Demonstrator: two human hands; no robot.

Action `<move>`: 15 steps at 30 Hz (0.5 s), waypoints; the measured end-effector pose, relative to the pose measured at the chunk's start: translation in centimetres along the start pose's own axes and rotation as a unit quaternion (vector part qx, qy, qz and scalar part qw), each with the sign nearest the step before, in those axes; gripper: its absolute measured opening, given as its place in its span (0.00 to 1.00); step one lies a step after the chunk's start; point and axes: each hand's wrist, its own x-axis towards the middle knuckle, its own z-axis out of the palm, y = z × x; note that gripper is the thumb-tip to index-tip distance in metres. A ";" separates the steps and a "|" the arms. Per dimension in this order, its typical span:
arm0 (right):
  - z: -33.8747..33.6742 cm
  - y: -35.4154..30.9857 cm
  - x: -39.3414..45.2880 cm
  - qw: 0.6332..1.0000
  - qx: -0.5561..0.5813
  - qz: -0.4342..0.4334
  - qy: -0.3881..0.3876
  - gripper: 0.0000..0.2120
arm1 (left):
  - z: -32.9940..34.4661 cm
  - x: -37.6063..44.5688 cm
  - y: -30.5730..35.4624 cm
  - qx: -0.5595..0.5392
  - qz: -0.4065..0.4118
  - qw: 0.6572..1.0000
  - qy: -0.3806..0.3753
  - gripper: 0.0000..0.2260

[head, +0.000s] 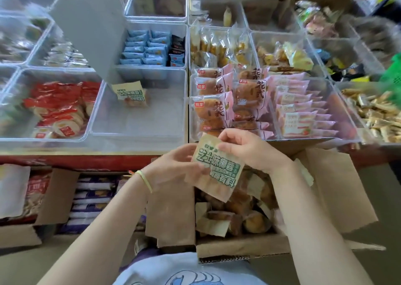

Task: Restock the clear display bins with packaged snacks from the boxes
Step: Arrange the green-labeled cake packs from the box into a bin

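Above the open cardboard box point(243, 244), both hands hold one snack packet point(217, 172), a tan wrapper with green lettering. The left hand point(173, 167) grips its left edge with curled fingers, and the right hand point(247, 148) pinches its top corner between thumb and fingers. A thin yellow band point(145, 180) circles the left wrist. Inside the box lie more packets point(234, 213) of the same kind, loosely heaped.

Beyond the hands, on the counter, stands a clear bin point(138, 130) that holds a single matching packet point(131, 93), leaning near its back wall. To its left, another bin holds red-wrapped round cakes point(58, 109). To its right sit pink-wrapped buns point(219, 102) and a row of pink striped packets point(301, 111). Behind the near-bare bin, blue packets point(143, 49) stand in neat rows beside a few black ones point(177, 48). Farther bins at the edges are blurred, perhaps holding wrapped biscuits. A grey flap point(91, 24) rises over the middle bins. Under the counter, at left, is a second box point(54, 198) with purple packs.
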 end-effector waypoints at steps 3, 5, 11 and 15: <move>1.2 -3.4 0.3 0.995 0.088 -0.035 0.036 0.07 | -1.4 -1.4 2.0 -0.031 0.021 0.999 -0.026 0.29; 2.6 -5.1 1.2 0.991 0.105 -0.044 0.063 0.06 | -2.7 -2.5 2.9 -0.020 0.041 0.998 -0.038 0.32; 8.5 -8.2 7.0 0.971 0.215 0.029 0.098 0.03 | -8.9 -7.3 3.4 -0.061 0.095 0.993 0.024 0.40; 12.7 -9.6 11.7 0.935 0.343 0.088 0.013 0.08 | -14.2 -10.2 3.4 -0.038 0.125 0.991 0.029 0.42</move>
